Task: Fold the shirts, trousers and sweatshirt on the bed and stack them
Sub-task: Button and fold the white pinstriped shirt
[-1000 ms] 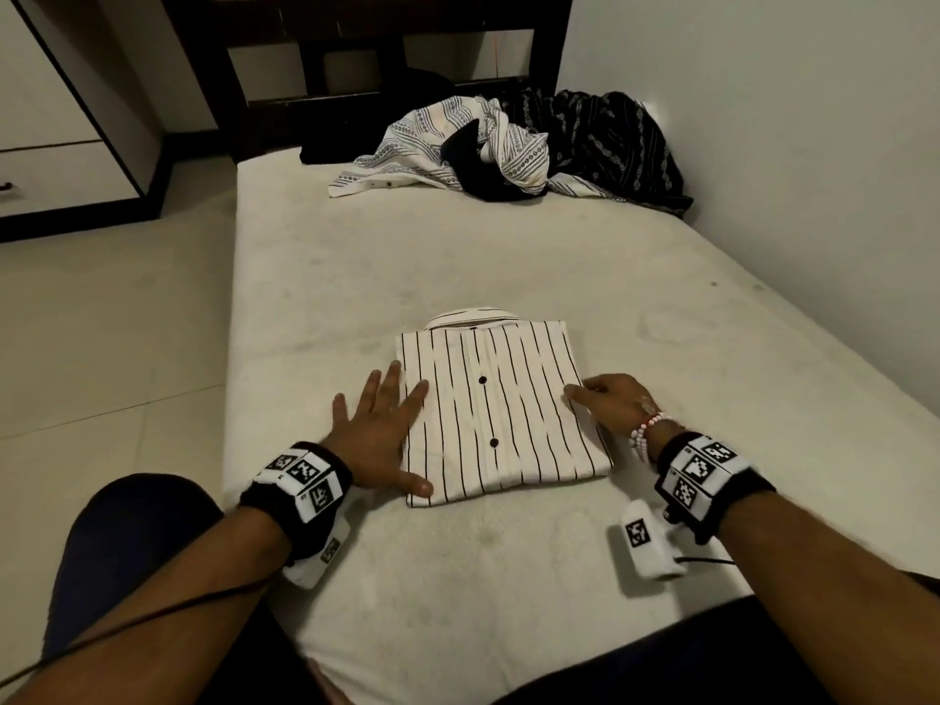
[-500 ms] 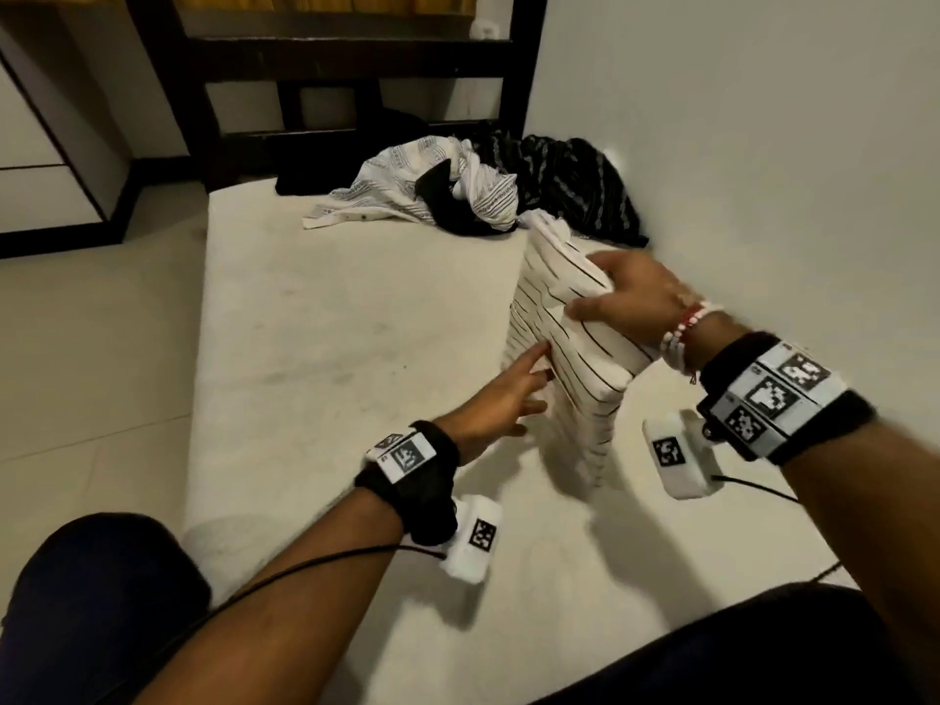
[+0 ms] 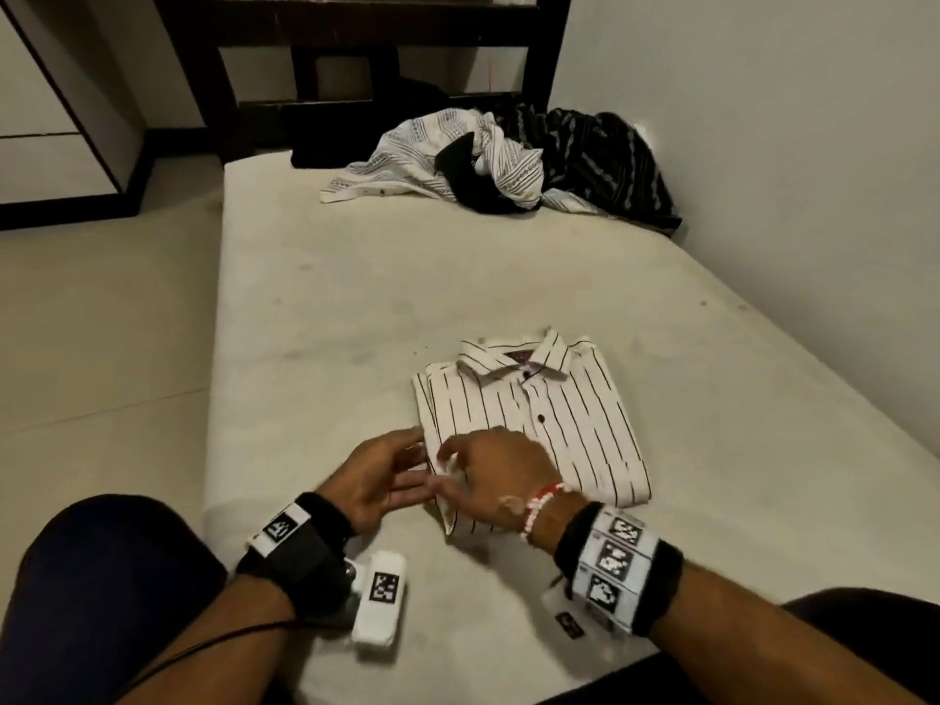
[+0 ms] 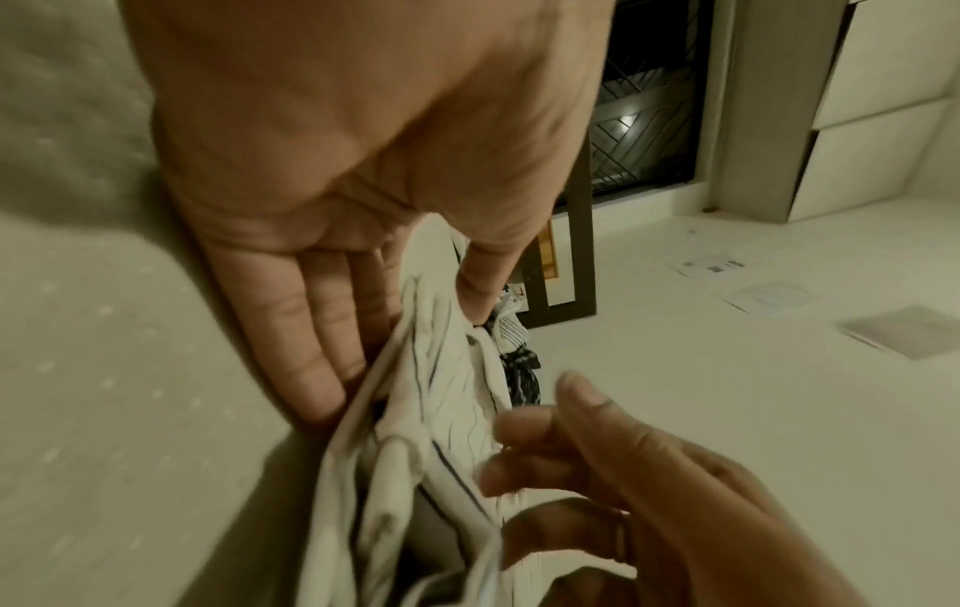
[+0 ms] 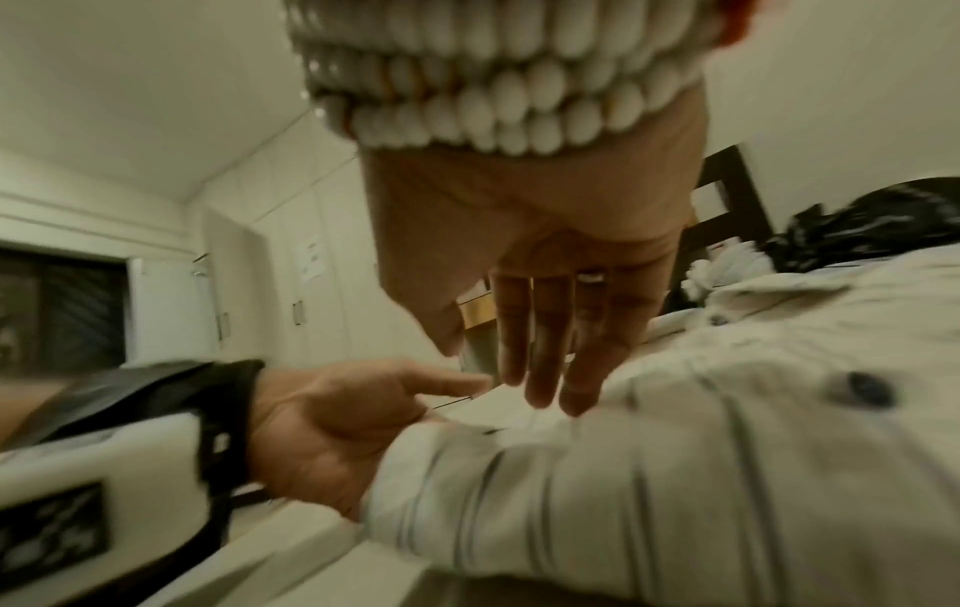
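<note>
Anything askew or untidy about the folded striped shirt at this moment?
Mostly neat: the striped shirt lies flat on the bed, collar up. Its near left corner is untidy, though. Loose layers stick out there, where the left hand and the right hand meet. The unfolded pile waits at the far end.

Pale wall (image 3: 763, 145), tiled floor (image 3: 101, 348) (dim light), dark headboard (image 3: 356, 53)
</note>
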